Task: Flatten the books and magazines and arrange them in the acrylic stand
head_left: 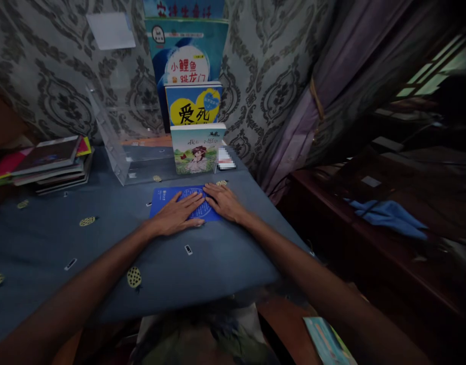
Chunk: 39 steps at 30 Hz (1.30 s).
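A flat blue booklet point(159, 200) with white print lies on the cloth-covered table. My left hand point(179, 213) rests flat on its middle, fingers stretched out and pointing right. On its right end lies my right hand point(225, 203), fingers extended towards the left and nearly touching the left fingertips. Both palms face down, covering much of the booklet. Just beyond stands a clear acrylic rack point(121, 167) with books in its right column. The lowest is a green book point(193, 152) with a drawn figure; a blue and yellow book point(193, 104) rises behind it.
A stack of books and magazines point(50, 162) sits at the left back. The table's right edge point(282, 223) runs beside a dark red wooden piece point(332, 213) with a blue cloth point(388, 218). A teal book point(326, 339) lies low at right. A patterned curtain hangs behind.
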Motion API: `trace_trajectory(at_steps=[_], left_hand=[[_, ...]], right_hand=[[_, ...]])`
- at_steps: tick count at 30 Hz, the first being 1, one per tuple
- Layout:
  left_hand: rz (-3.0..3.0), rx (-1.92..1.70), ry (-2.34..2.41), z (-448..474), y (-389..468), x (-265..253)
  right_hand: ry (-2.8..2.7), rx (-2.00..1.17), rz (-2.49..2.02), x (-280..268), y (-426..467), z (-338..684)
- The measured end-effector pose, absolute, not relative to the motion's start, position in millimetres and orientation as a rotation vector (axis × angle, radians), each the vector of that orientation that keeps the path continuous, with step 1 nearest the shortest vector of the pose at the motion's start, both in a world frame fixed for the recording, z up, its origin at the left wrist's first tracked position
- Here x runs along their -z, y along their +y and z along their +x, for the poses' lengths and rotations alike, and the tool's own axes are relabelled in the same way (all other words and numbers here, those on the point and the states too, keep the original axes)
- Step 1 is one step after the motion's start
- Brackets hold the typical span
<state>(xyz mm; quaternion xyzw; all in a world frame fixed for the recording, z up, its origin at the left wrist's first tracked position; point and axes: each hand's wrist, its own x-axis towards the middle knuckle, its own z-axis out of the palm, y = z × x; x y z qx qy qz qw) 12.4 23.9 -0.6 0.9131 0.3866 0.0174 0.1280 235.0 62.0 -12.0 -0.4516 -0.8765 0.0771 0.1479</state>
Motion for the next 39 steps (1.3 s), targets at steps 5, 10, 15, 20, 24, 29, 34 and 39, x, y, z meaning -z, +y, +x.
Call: trace_trajectory(at_steps=[5,10,15,20,24,29,34,39], left_hand=[[2.620,-0.063,1.223,-6,35,3],[2.603,-0.079,1.336,-29,50,4],[2.609,-0.064,1.442,-42,59,3],[2.645,-0.163,1.809,-47,54,1],[2.725,-0.115,1.985,-45,47,-8],[2.783,-0.086,1.975,-42,45,-13],[2.724,-0.241,1.975,-46,45,-9],[2.698,-0.395,1.898,-60,52,-1]], right_hand=[[-2.566,-0.168,-1.334,8,42,234],[-2.577,-0.150,-1.332,3,17,233],[-2.579,-0.126,-1.329,-2,-9,232],[-2.602,-0.083,-1.284,-10,-41,231],[-2.591,-0.159,-1.143,-11,-69,227],[-2.617,-0.484,-0.869,-25,-40,210],[-2.002,-0.353,-0.861,-64,50,185],[-2.299,-0.562,-0.760,-36,71,150]])
